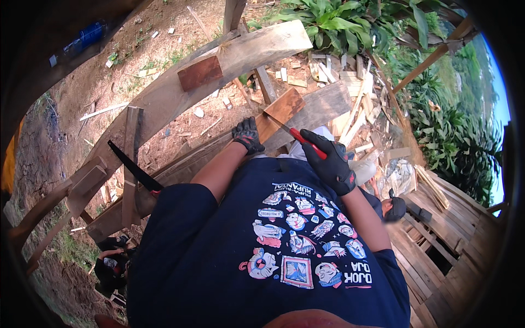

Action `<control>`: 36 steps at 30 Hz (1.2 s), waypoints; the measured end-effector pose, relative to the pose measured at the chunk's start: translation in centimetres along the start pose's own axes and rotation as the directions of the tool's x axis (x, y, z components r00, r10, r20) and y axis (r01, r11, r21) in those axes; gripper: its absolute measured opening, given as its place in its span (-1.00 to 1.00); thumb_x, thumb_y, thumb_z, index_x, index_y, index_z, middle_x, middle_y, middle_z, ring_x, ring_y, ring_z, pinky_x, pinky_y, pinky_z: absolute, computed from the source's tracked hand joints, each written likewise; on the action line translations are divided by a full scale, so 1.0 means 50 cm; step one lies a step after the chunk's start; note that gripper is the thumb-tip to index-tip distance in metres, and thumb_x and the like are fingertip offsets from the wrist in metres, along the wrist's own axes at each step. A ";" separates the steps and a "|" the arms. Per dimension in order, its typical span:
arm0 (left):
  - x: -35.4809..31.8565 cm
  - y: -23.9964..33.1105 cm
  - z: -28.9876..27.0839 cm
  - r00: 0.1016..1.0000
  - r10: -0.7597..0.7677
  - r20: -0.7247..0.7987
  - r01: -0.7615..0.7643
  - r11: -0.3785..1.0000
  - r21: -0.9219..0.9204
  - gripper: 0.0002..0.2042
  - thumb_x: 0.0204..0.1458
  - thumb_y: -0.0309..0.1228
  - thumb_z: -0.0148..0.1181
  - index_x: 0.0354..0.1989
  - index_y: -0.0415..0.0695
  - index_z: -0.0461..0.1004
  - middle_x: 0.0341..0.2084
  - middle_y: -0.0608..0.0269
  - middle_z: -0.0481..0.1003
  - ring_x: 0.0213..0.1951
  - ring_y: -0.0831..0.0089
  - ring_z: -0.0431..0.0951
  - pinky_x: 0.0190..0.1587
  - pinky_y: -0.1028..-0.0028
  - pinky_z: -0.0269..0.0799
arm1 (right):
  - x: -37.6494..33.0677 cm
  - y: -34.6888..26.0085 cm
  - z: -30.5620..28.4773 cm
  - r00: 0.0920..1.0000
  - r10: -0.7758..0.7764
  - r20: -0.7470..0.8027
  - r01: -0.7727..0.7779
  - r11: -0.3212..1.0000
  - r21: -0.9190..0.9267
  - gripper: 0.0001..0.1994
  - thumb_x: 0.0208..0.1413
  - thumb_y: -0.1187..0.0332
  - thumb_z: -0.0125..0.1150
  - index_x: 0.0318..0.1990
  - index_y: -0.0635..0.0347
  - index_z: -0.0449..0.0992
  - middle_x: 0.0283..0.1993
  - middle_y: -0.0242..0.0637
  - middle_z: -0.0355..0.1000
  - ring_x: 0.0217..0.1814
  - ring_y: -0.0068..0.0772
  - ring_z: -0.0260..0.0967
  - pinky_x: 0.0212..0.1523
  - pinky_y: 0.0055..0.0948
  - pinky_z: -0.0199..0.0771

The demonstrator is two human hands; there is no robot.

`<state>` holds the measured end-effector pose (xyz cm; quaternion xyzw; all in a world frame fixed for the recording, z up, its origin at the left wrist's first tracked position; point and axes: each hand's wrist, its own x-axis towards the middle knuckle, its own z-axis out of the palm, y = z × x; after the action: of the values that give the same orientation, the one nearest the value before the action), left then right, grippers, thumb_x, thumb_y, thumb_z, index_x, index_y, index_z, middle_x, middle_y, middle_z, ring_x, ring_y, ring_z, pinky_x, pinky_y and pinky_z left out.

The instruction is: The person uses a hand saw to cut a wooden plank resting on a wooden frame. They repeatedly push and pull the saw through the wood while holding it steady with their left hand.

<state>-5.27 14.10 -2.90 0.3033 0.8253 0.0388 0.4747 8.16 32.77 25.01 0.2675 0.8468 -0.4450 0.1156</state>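
Note:
My right hand (331,159), in a black glove, is closed round the red handle of a bladed hand tool (310,143). Its narrow metal blade lies across the top of a reddish-brown wooden block (287,105); whether it is a saw or a chisel I cannot tell. Gripping the near-left end of that block is my left hand (248,135), also gloved, with its fingers bent over the wood. Beneath the block runs a long weathered plank (326,108). By my left upper arm, a hand saw (134,168) with a dark blade points up and away.
A thick curved timber (156,104) arches across the left, bearing another reddish block (200,73). Upright posts (131,145) cross it. Wood offcuts (358,104) litter the ground beyond. Co-workers sit at right (391,208) and lower left (112,265). Planking (437,262) spreads at right.

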 end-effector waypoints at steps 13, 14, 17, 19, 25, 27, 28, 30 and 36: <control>0.015 -0.011 0.017 1.000 0.017 -0.009 -0.016 0.998 0.053 0.41 -0.22 0.24 0.62 0.64 -0.29 -0.17 0.56 -0.21 0.07 0.57 -0.16 0.13 0.56 -0.04 0.12 | 0.053 0.055 0.103 1.000 0.016 -0.024 -0.017 0.999 -0.036 -0.55 0.38 0.23 0.25 0.36 0.11 0.57 0.15 0.11 0.66 0.10 0.13 0.69 0.13 -0.03 0.67; 0.016 -0.013 0.021 1.000 0.016 -0.021 -0.014 0.997 0.073 0.41 -0.22 0.25 0.61 0.64 -0.30 -0.17 0.55 -0.22 0.08 0.56 -0.16 0.15 0.56 -0.03 0.14 | 0.054 0.068 0.103 1.000 -0.013 -0.027 0.012 1.000 -0.026 -0.56 0.38 0.24 0.25 0.37 0.10 0.57 0.12 0.10 0.67 0.09 0.12 0.69 0.11 -0.06 0.68; 0.017 0.001 0.006 0.999 -0.013 0.049 0.009 0.997 0.081 0.40 -0.20 0.28 0.60 0.63 -0.31 -0.16 0.54 -0.24 0.11 0.55 -0.15 0.17 0.55 -0.03 0.14 | 0.052 0.103 0.108 0.997 -0.062 -0.048 0.061 0.998 -0.024 -0.56 0.40 0.28 0.25 0.39 0.06 0.57 0.07 0.08 0.69 0.04 0.10 0.71 0.06 -0.12 0.70; 0.020 -0.005 0.011 1.000 -0.001 0.028 -0.001 0.997 0.081 0.40 -0.19 0.30 0.57 0.64 -0.31 -0.17 0.53 -0.25 0.13 0.54 -0.16 0.19 0.56 -0.03 0.13 | 0.060 0.098 0.129 0.995 -0.086 -0.042 0.084 0.996 -0.041 -0.55 0.40 0.28 0.24 0.41 0.01 0.55 0.06 0.08 0.69 0.00 0.11 0.72 0.03 -0.12 0.70; 0.017 0.000 0.006 0.995 -0.021 0.099 0.015 0.998 0.061 0.42 -0.15 0.25 0.58 0.67 -0.25 -0.30 0.58 -0.26 -0.02 0.60 -0.19 0.02 0.60 -0.15 -0.05 | 0.064 0.115 0.131 0.998 -0.052 0.034 0.055 0.992 -0.110 -0.45 0.37 0.26 0.26 0.51 -0.21 0.44 0.06 -0.01 0.69 -0.14 0.15 0.69 -0.08 -0.03 0.70; 0.018 0.000 0.011 0.995 -0.028 0.099 0.020 0.997 0.079 0.42 -0.15 0.26 0.58 0.66 -0.26 -0.30 0.58 -0.26 -0.02 0.61 -0.19 0.01 0.60 -0.13 -0.06 | 0.066 0.109 0.113 0.997 0.004 0.075 0.004 0.994 -0.105 -0.44 0.37 0.25 0.25 0.52 -0.24 0.43 0.06 -0.04 0.69 -0.16 0.13 0.69 -0.11 -0.03 0.70; 0.015 0.004 0.009 0.994 -0.039 0.098 0.030 0.996 0.090 0.42 -0.15 0.27 0.57 0.66 -0.27 -0.30 0.58 -0.26 -0.02 0.61 -0.19 0.01 0.60 -0.12 -0.07 | 0.069 0.109 0.107 0.995 0.028 0.098 -0.018 0.995 -0.103 -0.43 0.36 0.24 0.25 0.52 -0.25 0.42 0.06 -0.05 0.69 -0.16 0.12 0.69 -0.13 -0.02 0.70; 0.017 0.005 0.014 0.995 -0.041 0.089 0.032 0.995 0.097 0.42 -0.14 0.27 0.57 0.65 -0.30 -0.29 0.58 -0.27 -0.02 0.61 -0.20 0.00 0.61 -0.10 -0.07 | 0.068 0.128 0.122 0.997 -0.053 0.050 0.055 0.998 -0.033 -0.43 0.36 0.24 0.25 0.52 -0.26 0.42 0.05 -0.04 0.69 -0.19 0.09 0.69 -0.16 -0.03 0.69; 0.008 0.001 0.015 0.999 -0.022 0.040 0.019 0.996 0.090 0.40 -0.12 0.30 0.54 0.63 -0.34 -0.24 0.55 -0.25 0.01 0.59 -0.20 0.03 0.61 -0.07 -0.09 | 0.055 0.140 0.147 0.994 -0.101 -0.036 0.101 0.995 -0.003 -0.41 0.33 0.24 0.26 0.52 -0.25 0.42 -0.02 -0.06 0.70 -0.28 0.06 0.66 -0.25 -0.06 0.67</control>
<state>-4.79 14.21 -3.61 0.3166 0.8195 -0.0093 0.4777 9.48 30.95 14.74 0.2322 0.8614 -0.4450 0.0776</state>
